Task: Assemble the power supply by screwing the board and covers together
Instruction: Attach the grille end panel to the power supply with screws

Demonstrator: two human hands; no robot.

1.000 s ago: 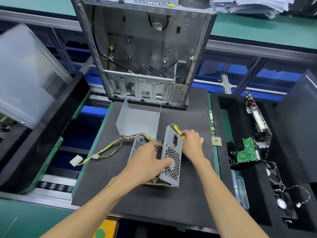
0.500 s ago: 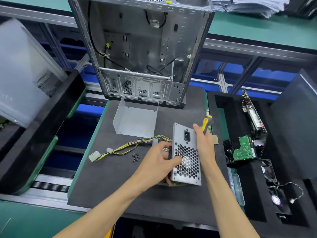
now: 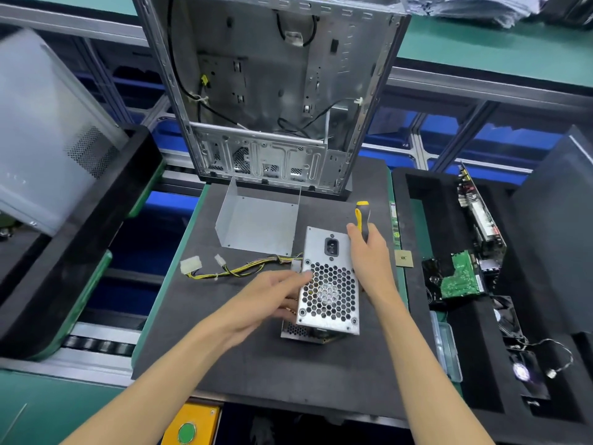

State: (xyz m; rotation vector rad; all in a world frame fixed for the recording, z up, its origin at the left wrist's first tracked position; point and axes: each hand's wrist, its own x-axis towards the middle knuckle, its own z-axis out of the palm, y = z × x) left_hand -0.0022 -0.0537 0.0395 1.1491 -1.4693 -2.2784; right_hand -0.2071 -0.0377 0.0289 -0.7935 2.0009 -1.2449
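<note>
A: Where's the power supply [image 3: 329,284]?

B: Standing on end on the dark foam mat [image 3: 250,358], grille face toward us, wire harness [image 3: 237,268] trailing left. The loose cover [image 3: 256,226] lies just beyond it.

A: And the hands?

B: The left hand [image 3: 272,297] rests extended fingers against the left edge. The right hand [image 3: 369,258] braces the right side while clutching the yellow screwdriver [image 3: 362,216].

A: Risks?

B: It could tip, I think; the left hand isn't gripping it. The screwdriver may also slip.
</note>
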